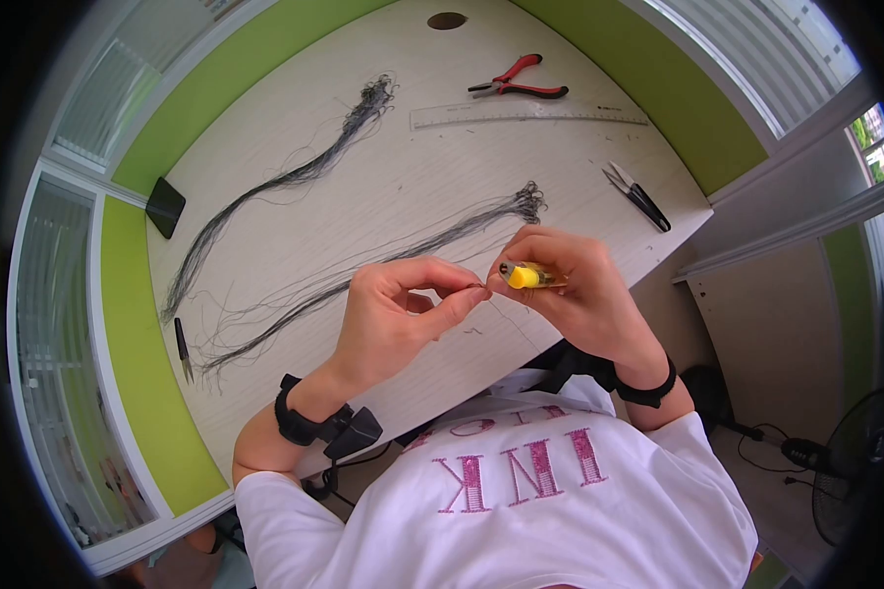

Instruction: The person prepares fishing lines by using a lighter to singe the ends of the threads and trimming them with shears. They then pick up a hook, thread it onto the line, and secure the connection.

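In the head view, both bare hands meet at the fingertips just above the table (560,167). The left hand (388,299) has thumb and forefinger pinched together on something tiny and thin (480,286) (too small to name with confidence); a narrow pinch like that probably suits so fine a piece, leaving its end exposed. The right hand (578,280) curls round a yellow lighter (528,276), metal end toward the left hand. Carrying it within the curled fingers seems to leave the right thumb and forefinger free to come up beside the left pinch; whether they also grip the tiny piece, I cannot tell.

Beyond the hands, the lower bundle of dark strands (452,228) lies slantwise, its looped end near the right hand, and the upper bundle (304,175) lies farther off. Stretching both out lengthwise likely limits tangling and leaves the looped ends easy to reach. Red-handled pliers (502,83) and a transparent ruler (530,115) sit at the far side, black-handled snips (643,204) at the right, and a slim dark tool (182,346) at the left edge, perhaps so that the middle serves the strands.
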The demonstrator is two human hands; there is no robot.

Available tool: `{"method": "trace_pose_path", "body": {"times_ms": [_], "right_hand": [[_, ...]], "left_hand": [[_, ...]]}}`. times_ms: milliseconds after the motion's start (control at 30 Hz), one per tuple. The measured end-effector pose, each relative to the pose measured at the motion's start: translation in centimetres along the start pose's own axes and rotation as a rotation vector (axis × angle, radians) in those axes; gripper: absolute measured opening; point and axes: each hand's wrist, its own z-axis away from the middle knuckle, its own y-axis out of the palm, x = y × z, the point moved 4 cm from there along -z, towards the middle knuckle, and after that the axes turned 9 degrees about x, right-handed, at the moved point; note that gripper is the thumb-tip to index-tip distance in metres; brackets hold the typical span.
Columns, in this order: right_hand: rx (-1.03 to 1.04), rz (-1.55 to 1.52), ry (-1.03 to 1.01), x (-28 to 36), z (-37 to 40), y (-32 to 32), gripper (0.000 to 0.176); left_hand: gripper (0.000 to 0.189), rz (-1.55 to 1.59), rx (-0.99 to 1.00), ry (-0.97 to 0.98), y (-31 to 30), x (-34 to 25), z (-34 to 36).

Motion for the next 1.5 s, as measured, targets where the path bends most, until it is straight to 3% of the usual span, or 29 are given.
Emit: {"method": "trace_pose_path", "body": {"times_ms": [133,233,333,767,833,867,933,1000,1067,1200,1300,1367,1433,1500], "right_hand": [[-0.039,-0.065,0.016,-1.1,0.2,-0.3,0.010],[-0.228,0.240,0.064,-1.8,1.0,-2.0,0.015],[-0.277,0.427,0.047,-2.3,2.0,-2.5,0.017],[-0.149,0.708,0.021,-3.1,3.3,-4.1,0.028],[-0.340,0.740,0.066,-3.9,3.6,-5.7,0.029],[-0.334,0.741,0.065,-3.8,3.5,-6.1,0.029],[-0.577,1.107,0.182,-3.1,3.8,-7.7,0.029],[-0.595,1.209,0.190,-3.5,4.1,-8.5,0.026],[-0.486,1.051,0.377,-5.8,4.4,-9.6,0.022],[-0.485,1.098,0.356,-6.1,4.2,-9.7,0.017],[-0.582,0.994,0.225,-3.8,3.8,-9.1,0.012],[-0.525,0.202,0.163,-2.2,3.7,-7.1,0.015],[-0.376,-0.335,0.106,-0.5,3.5,-3.9,0.019],[-0.209,-0.427,0.111,-0.4,3.2,-1.6,0.022]], "left_hand": [[0.011,0.079,-0.025,-0.023,0.0,0.3,0.0],[0.012,0.150,-0.016,-0.060,-0.1,0.5,-0.1],[0.012,0.199,-0.006,-0.078,-0.1,0.6,-0.3],[0.007,0.321,0.004,-0.023,-0.1,0.5,-0.5],[0.007,0.357,0.023,-0.015,0.0,0.5,-0.5],[0.007,0.360,0.019,-0.016,0.0,0.5,-0.4],[0.007,0.364,0.035,-0.038,0.1,0.5,-0.5],[0.007,0.375,0.042,-0.046,0.1,0.6,-0.4],[0.008,0.385,0.046,-0.051,0.0,0.6,-0.5],[0.010,0.443,0.055,-0.079,0.2,0.7,-0.4],[0.011,0.472,0.055,-0.087,0.1,0.8,-0.5],[0.012,0.491,0.057,-0.102,0.2,0.8,-0.5],[0.012,0.507,0.059,-0.134,0.2,0.8,-0.5],[0.013,0.517,0.061,-0.130,0.2,0.8,-0.6]]}}
